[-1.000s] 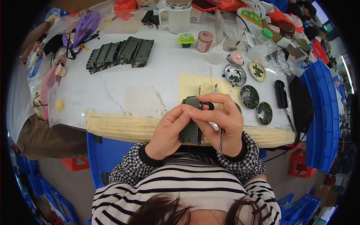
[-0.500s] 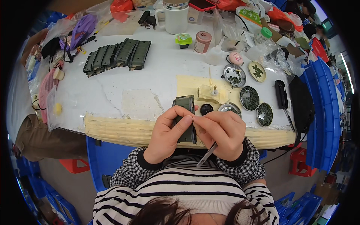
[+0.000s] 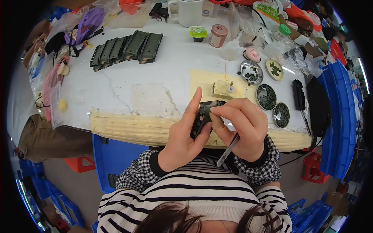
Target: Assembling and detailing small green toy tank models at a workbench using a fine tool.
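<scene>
My left hand point(image 3: 182, 140) is closed around a dark green camouflage model part point(image 3: 200, 119) with toothed edges, its forefinger stretched up alongside. The part is tilted onto its side, showing small round holes. At its right end, the thumb and fingertips of my right hand point(image 3: 245, 123) pinch at the edge; anything tiny between them is hidden. Tweezers point(image 3: 228, 150) are tucked in my right palm, pointing down toward my striped top. Just beyond the hands is a cream block point(image 3: 223, 91) with a small peg on top, lying on a yellowish sheet point(image 3: 198, 79).
Several similar green parts point(image 3: 126, 47) lie in a row at the back left. Round dishes of small dark green pieces, such as this one point(image 3: 266, 97), stand to the right. A black-handled tool point(image 3: 298, 95) lies by the right edge. A white mug point(image 3: 189, 12) stands at the back.
The model part has been turned onto its side in my left hand, whose forefinger now stretches upward. My right fingertips have moved to the part's end, tweezers still in the palm. The view has shifted slightly.
</scene>
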Demonstrator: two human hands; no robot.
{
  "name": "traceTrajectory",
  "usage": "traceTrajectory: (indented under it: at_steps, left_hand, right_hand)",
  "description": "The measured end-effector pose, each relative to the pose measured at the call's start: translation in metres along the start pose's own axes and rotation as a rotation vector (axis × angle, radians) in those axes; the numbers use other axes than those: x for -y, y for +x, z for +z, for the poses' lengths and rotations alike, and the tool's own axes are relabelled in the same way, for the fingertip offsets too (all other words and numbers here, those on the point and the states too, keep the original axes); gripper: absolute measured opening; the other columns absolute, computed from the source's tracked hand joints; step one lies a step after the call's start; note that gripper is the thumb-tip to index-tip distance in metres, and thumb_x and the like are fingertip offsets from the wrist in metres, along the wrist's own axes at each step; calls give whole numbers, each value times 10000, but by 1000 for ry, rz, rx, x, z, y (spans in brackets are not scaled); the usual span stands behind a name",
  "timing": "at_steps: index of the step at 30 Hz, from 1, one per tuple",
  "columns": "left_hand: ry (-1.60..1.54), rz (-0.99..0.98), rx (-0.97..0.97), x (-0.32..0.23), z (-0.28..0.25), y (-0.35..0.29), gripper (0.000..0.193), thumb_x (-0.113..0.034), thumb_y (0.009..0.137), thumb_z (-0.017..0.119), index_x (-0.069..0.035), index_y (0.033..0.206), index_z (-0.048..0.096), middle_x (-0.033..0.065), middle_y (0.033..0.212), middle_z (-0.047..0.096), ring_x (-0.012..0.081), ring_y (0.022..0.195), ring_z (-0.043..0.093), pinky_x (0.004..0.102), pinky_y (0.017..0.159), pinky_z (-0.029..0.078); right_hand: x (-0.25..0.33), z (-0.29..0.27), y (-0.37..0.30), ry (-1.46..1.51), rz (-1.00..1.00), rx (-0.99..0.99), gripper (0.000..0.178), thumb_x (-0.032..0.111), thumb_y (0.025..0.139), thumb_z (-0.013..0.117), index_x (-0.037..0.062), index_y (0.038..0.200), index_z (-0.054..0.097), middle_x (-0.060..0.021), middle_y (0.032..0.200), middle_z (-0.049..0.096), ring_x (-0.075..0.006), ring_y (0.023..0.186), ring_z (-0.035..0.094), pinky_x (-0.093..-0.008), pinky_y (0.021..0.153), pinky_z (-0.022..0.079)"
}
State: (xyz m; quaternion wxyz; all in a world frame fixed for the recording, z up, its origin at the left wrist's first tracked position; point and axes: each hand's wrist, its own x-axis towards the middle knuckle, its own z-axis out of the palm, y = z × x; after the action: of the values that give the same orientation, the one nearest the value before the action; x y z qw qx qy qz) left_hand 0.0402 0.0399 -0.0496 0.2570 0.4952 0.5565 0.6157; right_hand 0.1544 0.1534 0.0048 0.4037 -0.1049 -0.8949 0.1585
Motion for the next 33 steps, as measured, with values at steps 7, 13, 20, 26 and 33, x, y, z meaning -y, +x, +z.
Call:
traceTrajectory:
  at_steps: [7, 13, 20, 26, 33]
  left_hand:
    - [225, 21, 46, -6, -4, -1, 747, 64, 791, 611, -6, 1465, 296, 151, 730, 563, 260, 627, 574, 304, 603, 475]
    - [329, 101, 43, -3, -4, 0, 798, 77, 743, 624, 14, 1464, 287, 139, 706, 540, 263, 599, 545, 341, 577, 466]
    - [438, 165, 46, -3, -6, 0, 810, 92, 728, 614, 54, 1456, 262, 174, 970, 626, 272, 680, 570, 346, 634, 490]
    - [450, 162, 60, -2, -4, -1, 811, 90, 728, 610, 70, 1454, 248, 165, 912, 615, 276, 695, 578, 351, 637, 487]
    - [384, 164, 51, -8, -5, 1, 800, 77, 730, 615, 41, 1455, 281, 153, 808, 592, 270, 658, 575, 346, 607, 480]
  right_hand:
    - [-3, 0, 4, -71, -54, 105, 332, 60, 594, 679, 26, 922, 640, -33, 800, 587, -175, 641, 584, -277, 550, 444]
    - [2, -9, 8, -186, -116, 196, 322, 89, 632, 648, 3, 943, 641, -49, 843, 589, -159, 639, 580, -266, 569, 439]
    - [14, -8, 6, -229, -86, 276, 386, 12, 629, 705, -14, 1012, 658, -77, 852, 605, -199, 618, 572, -289, 519, 427]
    - [13, -3, -2, -248, -98, 282, 411, -3, 631, 682, -23, 1039, 647, -81, 879, 599, -210, 639, 582, -300, 542, 449]
    - [0, -4, -2, -2, -17, 133, 290, 6, 657, 719, -7, 940, 657, -89, 825, 605, -206, 624, 602, -292, 543, 479]
